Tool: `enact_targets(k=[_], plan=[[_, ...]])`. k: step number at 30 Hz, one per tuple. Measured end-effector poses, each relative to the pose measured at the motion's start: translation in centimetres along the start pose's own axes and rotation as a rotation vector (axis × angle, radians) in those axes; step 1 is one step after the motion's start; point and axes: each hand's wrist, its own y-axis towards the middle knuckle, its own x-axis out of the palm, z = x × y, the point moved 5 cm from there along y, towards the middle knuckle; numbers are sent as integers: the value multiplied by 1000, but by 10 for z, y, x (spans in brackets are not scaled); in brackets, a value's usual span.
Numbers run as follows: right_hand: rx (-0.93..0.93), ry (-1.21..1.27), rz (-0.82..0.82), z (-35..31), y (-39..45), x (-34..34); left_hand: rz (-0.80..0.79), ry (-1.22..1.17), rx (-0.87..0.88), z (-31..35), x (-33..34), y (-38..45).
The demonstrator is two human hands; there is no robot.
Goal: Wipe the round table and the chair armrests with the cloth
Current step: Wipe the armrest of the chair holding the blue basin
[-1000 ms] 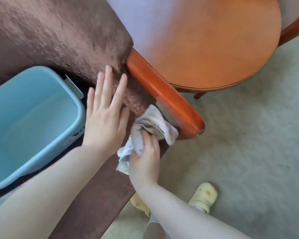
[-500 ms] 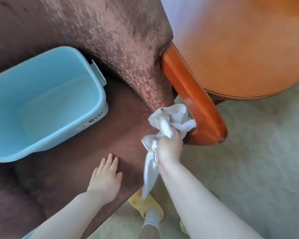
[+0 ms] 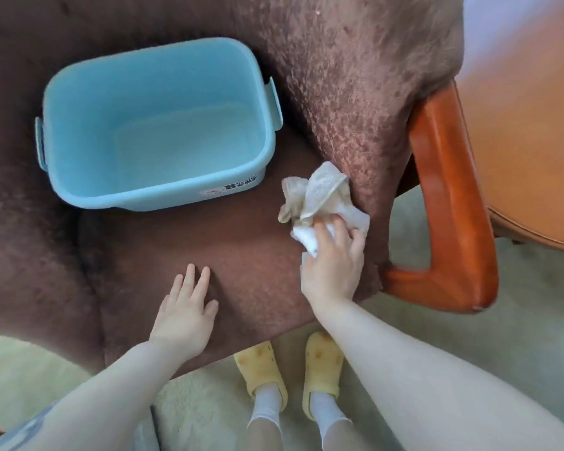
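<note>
Cloth: pale, crumpled fabric, the cloth [image 3: 316, 203] sits bunched against the inner side of the brown upholstered chair arm, over the seat cushion [image 3: 241, 255] and just right of the blue tub.
Right fingers: the fingers [image 3: 339, 229] of the right hand [image 3: 334, 268] curl down over the near end of the cloth, closed on a wad of it, the rest spilling free above the knuckles.
Left fingers: the left hand [image 3: 184, 307] lies flat on the cushion, fingers spread and straight, gripping nothing.
Handling: the cloth looks light, limp and probably damp; it should fold to any surface, and is best gripped as a gathered wad in the palm so loose ends do not drag.
Armrest: the polished wooden armrest [image 3: 453, 196] runs to the right of the cloth, apart from it.
Table: the round table [image 3: 528, 141] shows beyond the armrest, its edge close by.
Tub: the blue tub [image 3: 79, 141] stands on the seat, apparently empty.
</note>
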Motion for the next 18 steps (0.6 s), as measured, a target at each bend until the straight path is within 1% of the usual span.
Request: enact_targets(k=[1, 2, 3, 5, 6, 7, 8, 9, 10, 11, 12, 13, 14, 15, 16, 18], plan=[[49, 3, -58, -16, -11, 13, 5, -22, -8, -1, 2, -2], [10, -19, -130, -33, -28, 27, 17, -30, -14, -3, 2, -4], [-123, -65, -197, -47, -49, 39, 34, -27, -15, -6, 1, -6], [-557, -74, -416, -58, -91, 51, 79, -23, -9, -12, -3, -14], [-756, -44, -508, -51, -99, 48, 118, -37, 1, -15, -7, -18], [-886, -26, -521, -40, -92, 40, 155, -50, 11, -18, -12, -22], [-912, -24, -445, -29, -76, 33, 190, -58, 22, -22, -17, -27], [-811, -40, -319, -20, -52, 28, 223, -63, 34, -27, -23, -32], [-598, -46, -202, -13, -27, 24, 254, -63, 44, -33, -30, -37], [-333, -5, -110, -13, -9, 21, 289, -65, 47, -38, -38, -42], [-91, 69, -56, -21, -4, 25, 337, -66, 42, -44, -48, -46], [82, 139, -65, -39, -14, 34, 403, -55, 33, -50, -63, -51], [160, 192, -123, -61, -32, 46, 483, -24, 29, -57, -80, -56], [126, 192, -183, -83, -54, 59, 567, 27, 35, -63, -99, -60], [-1, 143, -233, -101, -78, 71, 636, 93, 51, -69, -117, -66], [-352, 42, -366, -114, -129, 86, 694, 221, 95, -81, -150, -73]])
